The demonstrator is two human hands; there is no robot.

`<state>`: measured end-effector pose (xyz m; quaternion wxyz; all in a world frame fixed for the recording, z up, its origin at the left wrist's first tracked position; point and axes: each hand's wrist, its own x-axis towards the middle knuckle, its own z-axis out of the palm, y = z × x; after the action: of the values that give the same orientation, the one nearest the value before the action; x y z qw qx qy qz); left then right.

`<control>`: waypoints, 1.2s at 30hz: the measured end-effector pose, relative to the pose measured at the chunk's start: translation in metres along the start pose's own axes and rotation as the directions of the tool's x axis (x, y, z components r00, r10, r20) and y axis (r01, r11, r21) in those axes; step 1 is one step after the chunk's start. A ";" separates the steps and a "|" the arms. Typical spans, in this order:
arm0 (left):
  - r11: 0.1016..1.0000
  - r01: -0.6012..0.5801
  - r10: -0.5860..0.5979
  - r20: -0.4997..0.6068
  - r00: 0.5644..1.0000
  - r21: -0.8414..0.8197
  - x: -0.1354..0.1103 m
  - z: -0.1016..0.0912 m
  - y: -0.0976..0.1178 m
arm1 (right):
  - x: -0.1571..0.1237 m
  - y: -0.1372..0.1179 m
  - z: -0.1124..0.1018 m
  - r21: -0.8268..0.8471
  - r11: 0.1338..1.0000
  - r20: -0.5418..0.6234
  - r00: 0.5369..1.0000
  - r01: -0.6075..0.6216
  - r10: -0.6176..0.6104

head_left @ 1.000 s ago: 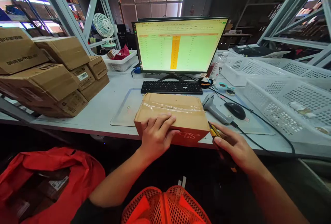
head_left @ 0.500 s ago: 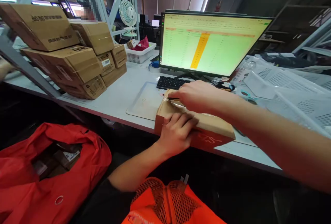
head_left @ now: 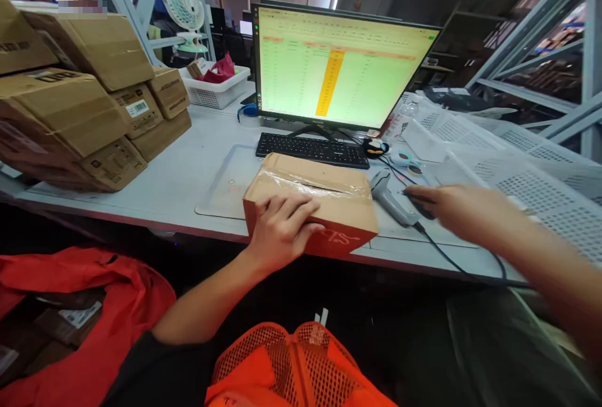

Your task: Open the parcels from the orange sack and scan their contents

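Note:
A brown cardboard box (head_left: 324, 175) with a red front side sits at the table's near edge. Clear tape runs along its top, where a dark slit shows in the seam. My left hand (head_left: 285, 228) grips its near edge, fingers on top and thumb against the red side. Off to the right, my right hand (head_left: 451, 206) is closed, smeared by motion, with a small dark tip at its fingers that I cannot make out. Below those fingers a dark object, perhaps a mouse, is partly hidden. Between box and right hand lies a grey barcode scanner (head_left: 395, 203) with its cable.
Behind the box stand a black keyboard (head_left: 310, 148) and a lit monitor (head_left: 338, 68). Stacked cartons (head_left: 89, 106) occupy the left. White perforated baskets (head_left: 527, 187) fill the right side. A red bag (head_left: 126, 294) holding boxes is at lower left.
My right hand has left the box top and moved right, beside the scanner. The box is turned somewhat, with its taped top now uncovered. My left hand stays on it. The view has shifted right.

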<state>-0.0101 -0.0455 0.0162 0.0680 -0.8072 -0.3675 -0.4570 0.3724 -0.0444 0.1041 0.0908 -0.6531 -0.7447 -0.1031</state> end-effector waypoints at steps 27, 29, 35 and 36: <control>0.998 0.052 -0.051 0.026 0.998 -0.023 0.003 -0.003 0.007 | 0.072 -0.186 -0.013 -0.091 0.864 0.237 0.853 0.495 -0.464; 0.998 0.055 -0.055 0.008 0.998 -0.036 0.002 -0.003 0.008 | 0.074 -0.185 -0.020 -0.131 0.875 0.236 0.872 0.466 -0.429; 0.996 0.044 -0.042 0.019 0.999 -0.076 -0.013 -0.005 0.020 | 0.128 -0.155 -0.011 -0.040 0.996 0.043 0.996 0.074 -0.072; 0.996 0.045 -0.044 0.026 0.999 -0.071 -0.014 -0.007 0.021 | 0.138 -0.150 -0.003 0.059 0.997 0.105 0.993 0.048 -0.054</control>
<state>-0.0056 -0.0711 0.0146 0.0243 -0.8063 -0.3695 -0.4612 0.2059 0.0675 0.1387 0.0667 -0.6356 -0.7676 -0.0492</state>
